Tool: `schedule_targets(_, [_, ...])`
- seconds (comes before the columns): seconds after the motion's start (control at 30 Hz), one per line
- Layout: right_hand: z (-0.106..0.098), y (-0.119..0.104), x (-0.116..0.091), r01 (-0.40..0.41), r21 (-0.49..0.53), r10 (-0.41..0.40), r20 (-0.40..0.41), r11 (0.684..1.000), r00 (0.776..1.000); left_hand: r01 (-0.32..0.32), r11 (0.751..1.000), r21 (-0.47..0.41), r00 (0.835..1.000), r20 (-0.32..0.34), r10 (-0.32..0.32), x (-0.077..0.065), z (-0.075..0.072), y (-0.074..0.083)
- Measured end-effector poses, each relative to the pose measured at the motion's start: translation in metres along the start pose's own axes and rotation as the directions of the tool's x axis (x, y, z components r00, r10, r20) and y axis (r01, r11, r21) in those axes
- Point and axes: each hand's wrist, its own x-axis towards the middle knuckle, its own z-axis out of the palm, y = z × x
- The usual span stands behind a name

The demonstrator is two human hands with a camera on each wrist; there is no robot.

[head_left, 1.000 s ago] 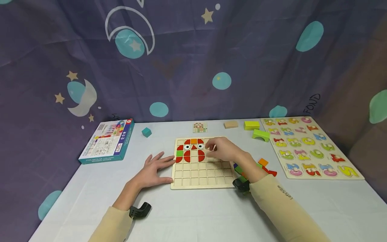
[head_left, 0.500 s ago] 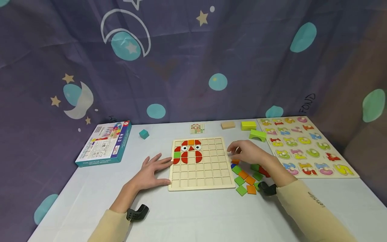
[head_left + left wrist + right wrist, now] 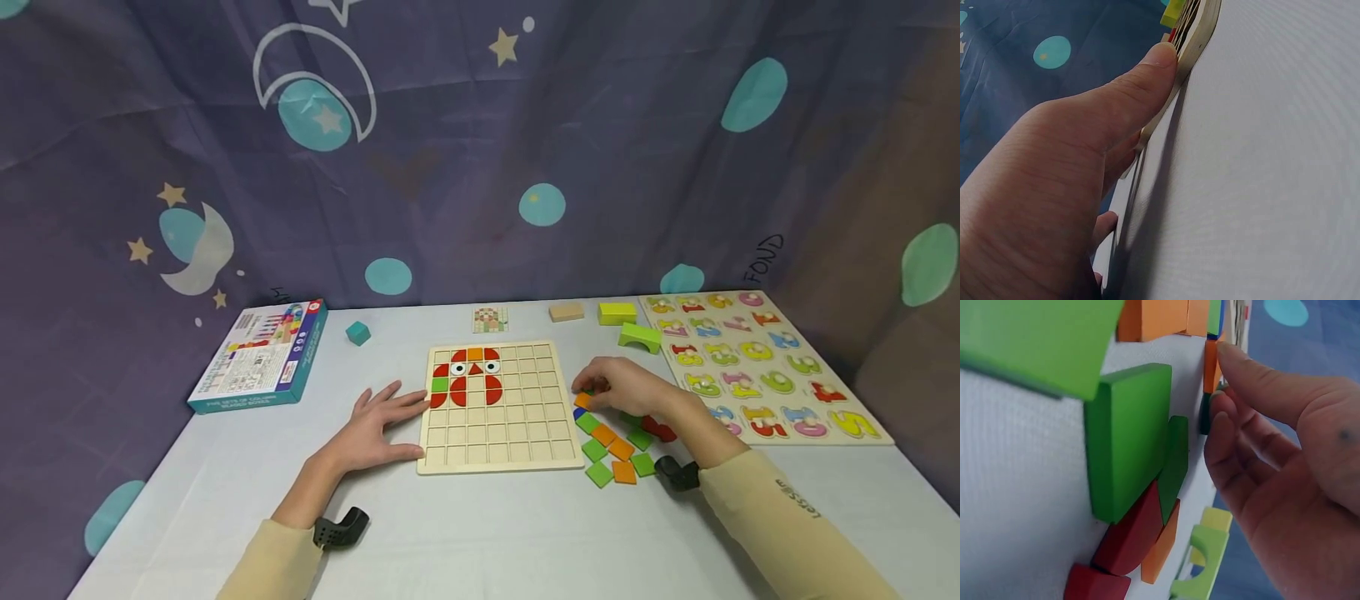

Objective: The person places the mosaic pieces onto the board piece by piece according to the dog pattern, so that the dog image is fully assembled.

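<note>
A wooden grid board (image 3: 495, 433) lies in the middle of the table, with red, orange and green tiles forming a figure in its upper left cells. My left hand (image 3: 382, 425) lies flat beside the board's left edge, and its thumb (image 3: 1147, 75) presses against that edge (image 3: 1200, 37). My right hand (image 3: 581, 387) is over a pile of loose tiles (image 3: 611, 450) right of the board. In the right wrist view its curled thumb and forefinger (image 3: 1219, 381) pinch a small green tile (image 3: 1205, 415) next to an orange tile (image 3: 1210, 365).
A number puzzle board (image 3: 757, 362) lies at the right. At the back stand a green arch (image 3: 640, 335), a yellow-green block (image 3: 617, 312), a plain wooden block (image 3: 566, 312), a pattern card (image 3: 490, 318) and a teal cube (image 3: 357, 333). A game box (image 3: 258, 354) lies at the left.
My right hand has left the board's upper cells and moved right and down onto the loose tile pile. The left hand has stayed put.
</note>
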Motion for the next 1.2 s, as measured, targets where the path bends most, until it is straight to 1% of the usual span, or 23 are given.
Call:
schedule_targets(0.1, [0.000, 0.002, 0.001, 0.007, -0.017, -0.007, 0.017, 1.000, 1.000, -0.001, 1.000, -0.001, 1.000, -0.001, 0.001, 0.000, 0.000, 0.001])
schedule_targets(0.23, [0.001, 0.002, 0.003, -0.003, -0.034, 0.003, 0.020, 0.999, 1.000, -0.008, 1.000, -0.001, 1.000, -0.004, 0.008, 0.000, 0.000, 0.001])
schedule_targets(0.37, [0.001, 0.003, 0.002, -0.012, -0.020, 0.012, 0.013, 1.000, 1.000, -0.011, 1.000, 0.003, 1.000, -0.002, 0.011, 0.000, 0.000, 0.001])
schedule_targets(0.57, [-0.003, 0.005, -0.002, -0.036, 0.032, 0.036, 0.003, 0.999, 0.999, -0.011, 1.000, 0.006, 1.000, 0.000, 0.011, 0.001, 0.000, 0.001])
schedule_targets(0.73, [-0.006, 0.002, 0.000, -0.015, 0.051, 0.016, -0.024, 0.999, 1.000, -0.008, 1.000, 0.011, 1.000, 0.000, 0.008, 0.000, -0.001, 0.001])
schedule_targets(0.97, [-0.002, -0.014, 0.014, 0.036, 0.118, -0.028, -0.070, 0.992, 0.997, -0.013, 1.000, 0.001, 1.000, -0.006, 0.013, 0.000, -0.002, 0.001])
schedule_targets(1.2, [0.012, -0.033, 0.035, 0.088, 0.125, -0.075, -0.104, 0.988, 0.992, -0.014, 1.000, -0.001, 1.000, -0.004, 0.014, 0.000, -0.001, 0.000])
